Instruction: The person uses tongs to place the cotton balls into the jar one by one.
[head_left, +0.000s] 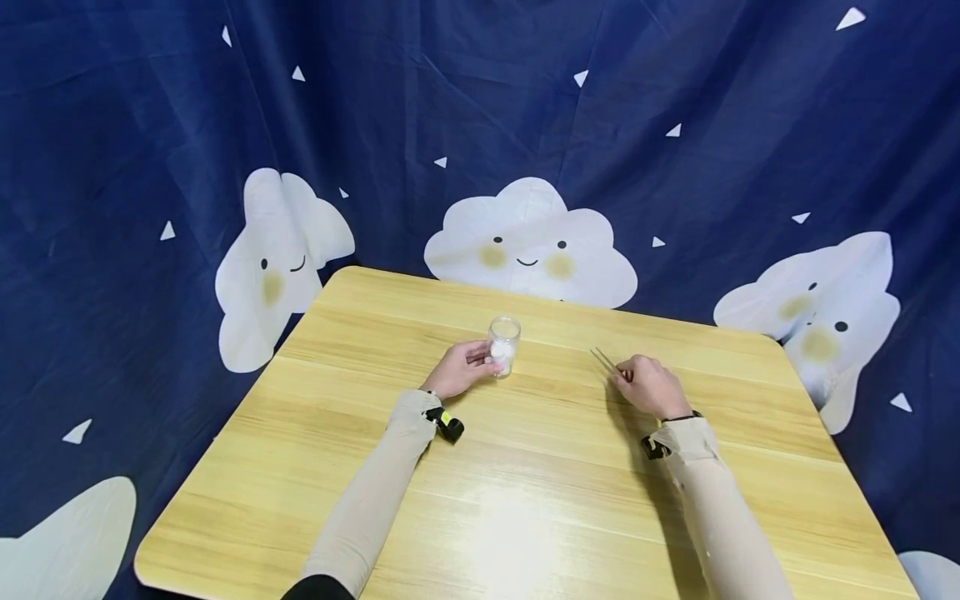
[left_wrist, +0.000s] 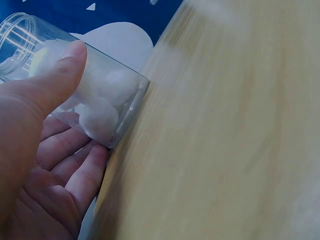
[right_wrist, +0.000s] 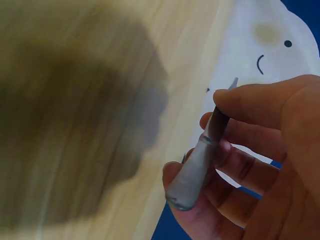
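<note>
A clear open-topped jar (head_left: 505, 337) stands on the table, with white cotton balls (left_wrist: 102, 107) in its lower part. My left hand (head_left: 460, 369) holds it from the left side. In the left wrist view the thumb (left_wrist: 67, 70) lies along the jar's wall and the other fingers are behind and below it. My right hand (head_left: 651, 387), some way to the right of the jar, grips metal tweezers (head_left: 606, 362). Their two prongs point away to the upper left, spread slightly apart. The right wrist view shows the tweezers' rounded end (right_wrist: 187, 187) between thumb and curled fingers.
The light wooden table (head_left: 480, 467) has rounded corners. A dark blue curtain (head_left: 510, 100) with white clouds and triangles hangs right behind it and along both sides. My right arm casts a shadow on the tabletop.
</note>
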